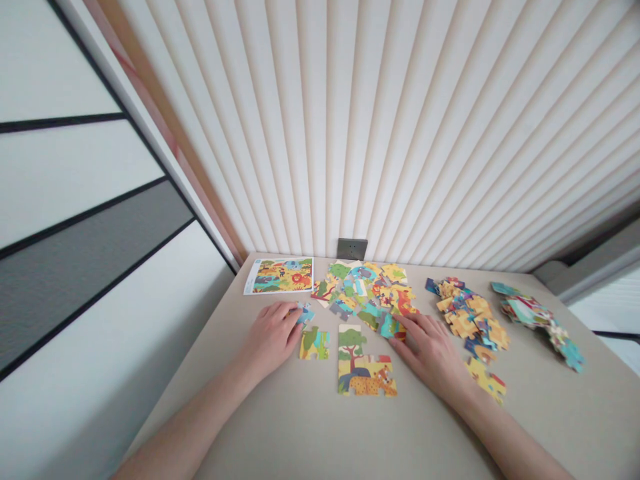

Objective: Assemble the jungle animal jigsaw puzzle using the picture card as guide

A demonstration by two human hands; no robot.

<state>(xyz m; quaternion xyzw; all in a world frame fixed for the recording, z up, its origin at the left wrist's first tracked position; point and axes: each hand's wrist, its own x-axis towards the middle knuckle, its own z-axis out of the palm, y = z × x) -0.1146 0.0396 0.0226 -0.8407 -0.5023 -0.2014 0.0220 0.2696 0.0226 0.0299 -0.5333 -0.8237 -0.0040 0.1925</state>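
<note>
As the left grip (pixel 280 333) pinches a piece (pixel 304 313), the right (pixel 430 353) splays.

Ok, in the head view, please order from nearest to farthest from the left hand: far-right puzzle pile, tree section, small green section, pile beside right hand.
1. Small green section, right beside the left hand.
2. Tree section, farther right.
3. Pile beside the right hand, beyond it.
4. Far-right puzzle pile, at the right end.

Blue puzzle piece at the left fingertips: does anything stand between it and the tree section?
Yes: a small green and yellow puzzle cluster lies between the blue puzzle piece at the left hand and the tree section, closer to the blue piece.
</note>
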